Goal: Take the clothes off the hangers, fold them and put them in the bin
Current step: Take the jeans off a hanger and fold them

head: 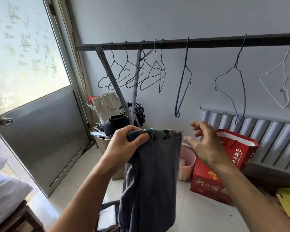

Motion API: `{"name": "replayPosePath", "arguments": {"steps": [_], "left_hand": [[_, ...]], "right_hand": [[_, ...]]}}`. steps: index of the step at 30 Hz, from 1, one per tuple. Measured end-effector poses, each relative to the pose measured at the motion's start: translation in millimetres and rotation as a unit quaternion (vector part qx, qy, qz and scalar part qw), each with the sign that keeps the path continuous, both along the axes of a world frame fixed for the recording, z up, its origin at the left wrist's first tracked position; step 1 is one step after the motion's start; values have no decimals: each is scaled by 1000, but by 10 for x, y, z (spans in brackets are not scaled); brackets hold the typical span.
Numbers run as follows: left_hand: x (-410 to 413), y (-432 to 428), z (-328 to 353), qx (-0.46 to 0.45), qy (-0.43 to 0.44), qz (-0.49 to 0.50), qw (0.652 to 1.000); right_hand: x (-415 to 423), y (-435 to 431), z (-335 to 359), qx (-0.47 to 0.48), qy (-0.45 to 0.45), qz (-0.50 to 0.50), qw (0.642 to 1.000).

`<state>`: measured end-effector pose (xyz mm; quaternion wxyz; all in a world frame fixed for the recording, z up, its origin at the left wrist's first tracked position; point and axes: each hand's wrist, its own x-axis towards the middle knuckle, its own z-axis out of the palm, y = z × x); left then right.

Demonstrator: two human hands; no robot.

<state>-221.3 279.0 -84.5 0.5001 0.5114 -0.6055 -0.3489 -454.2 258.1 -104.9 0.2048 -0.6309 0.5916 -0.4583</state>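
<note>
While the left hand point(124, 144) grips the top-left corner of a dark grey-blue garment point(151, 173), fingers and thumb curled round its patterned band point(159, 132), the rest of the cloth hangs straight down in front of the person, clear of the rail point(208, 41). The right hand point(206, 146) is spread and holds nothing, its fingertips just beside the band's right-hand corner but apart from it.

The cloth looks soft, limp and light: it drapes in loose vertical folds and sags from 1 held point, so it has no stiffness of its own to help a fold. It may be a pair of shorts or a towel; the hanging folds hide the cut. The patterned band is the firmest edge and the sensible place to hold. Pinching its free right corner would probably stretch the top edge flat between 2 hands. The surface looks matt and not slippery, so a light pinch ought to do.

The wire hangers point(185, 61) on the rail all hang bare, 5 of them bunched at the left end. A pink bin point(188, 158) stands on the floor behind the garment, beside a red gift bag point(239, 148).
</note>
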Motion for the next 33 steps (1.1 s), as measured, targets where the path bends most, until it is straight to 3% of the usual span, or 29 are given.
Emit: {"name": "replayPosePath", "arguments": {"steps": [4,7,9,11,16,19,23,26,28,30,31,33], "left_hand": [[-53,12,-57,1,37,52,998],[-81,23,-33,-13,69,81,994],[-103,36,15,-16,93,93,991],[-123,45,64,-13,120,104,987],[-221,48,142,5,168,95,981],[-248,68,161,-4,194,20,981],[82,41,-109,-38,119,66,990],[348,40,-446,64,107,88,988],[434,77,-635,156,194,28,968],[461,154,-745,235,308,-41,921],[477,180,-793,260,346,-70,899],[529,200,-893,262,366,-111,886]], "right_hand": [[302,225,-1,49,-50,122,990],[556,386,-29,147,-57,270,950],[738,434,-113,149,-39,312,937],[888,439,-229,112,-34,280,953],[1001,415,-218,9,-74,89,993],[890,381,-10,44,-128,79,988],[741,172,71,151,-331,100,926],[678,116,137,219,-425,106,872],[644,74,166,258,-447,134,846],[646,43,188,269,-454,163,834],[647,20,185,272,-450,165,835],[657,-22,200,271,-451,166,834]]}}
